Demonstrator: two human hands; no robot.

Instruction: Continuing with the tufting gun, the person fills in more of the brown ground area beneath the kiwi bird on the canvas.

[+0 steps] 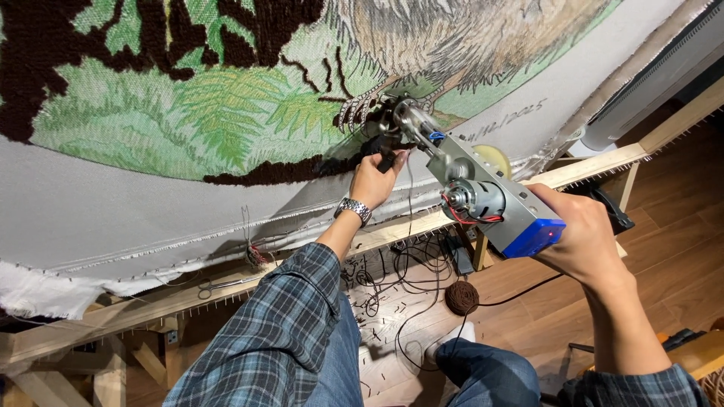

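**Tufting of the dark border under way on a largely filled design**

Nearest the camera, two plaid sleeves and blue-jeaned knees are seen, with a ball of dark brown yarn lying on the wooden floor among loose strands and cables.

The right hand is closed around the rear of the tufting gun, at its blue end cap, so the tool is carried by that hand from behind. Further forward, the left hand, a metal watch at its wrist, is wrapped around the black front grip of the same gun; both hands are thus shut on the tool, one at each end. The gun's nose is pressed against the stretched cloth, just beyond the left hand's fingers.

As for progress, it is judged well advanced: green fern and leaf areas, dark brown branch shapes and a feathered bird with clawed feet are already filled in. The nose sits where a narrow dark brown band along the lower edge of the picture ends, so that band appears incomplete toward the right. The grey cloth below and outside the design is left bare, tacked to a wooden frame, on whose rail a pair of scissors rests.
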